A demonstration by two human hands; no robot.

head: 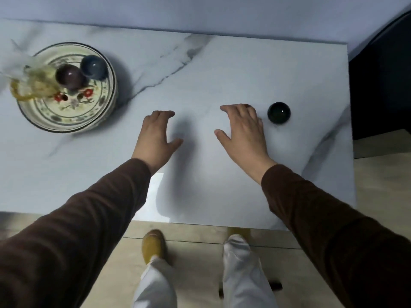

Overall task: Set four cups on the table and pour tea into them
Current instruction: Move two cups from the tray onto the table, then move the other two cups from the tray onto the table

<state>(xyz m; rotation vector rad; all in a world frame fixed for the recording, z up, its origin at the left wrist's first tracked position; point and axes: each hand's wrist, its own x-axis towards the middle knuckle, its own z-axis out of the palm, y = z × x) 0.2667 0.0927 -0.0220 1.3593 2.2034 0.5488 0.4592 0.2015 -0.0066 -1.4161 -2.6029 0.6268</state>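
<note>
- A person in brown sleeves stood over a marble-patterned worktop (200, 70), both hands low over its middle; the cup-setting step appeared to be in hand, with pouring not yet begun.
- One dark cup (279, 113) stood alone on the worktop toward its right side; a sliver of something reddish showed past the knuckles of the right hand (242, 130), possibly a second cup, though too little was visible to say.
- Two more cups, a purple cup (70, 76) and a blue cup (93, 67), sat touching each other on a painted plate (73, 112) at the far left; a glass teapot (33, 83) of amber tea, blurred, rested on the plate's left edge.
- The right hand's grip was spread, fingers loosely arched and thumb out, holding nothing that could be seen; the dark cup lay just beside it to the right, apart from the fingers.
- The left hand (155, 136) was likewise spread and held nothing; it hung near the centre, well apart from the plate and its cups.
- By this reckoning, the next move called for a reach left to the plate, lifting the purple or blue cup clear of its neighbour without knocking the teapot, then setting it down in line with the dark cup.
</note>
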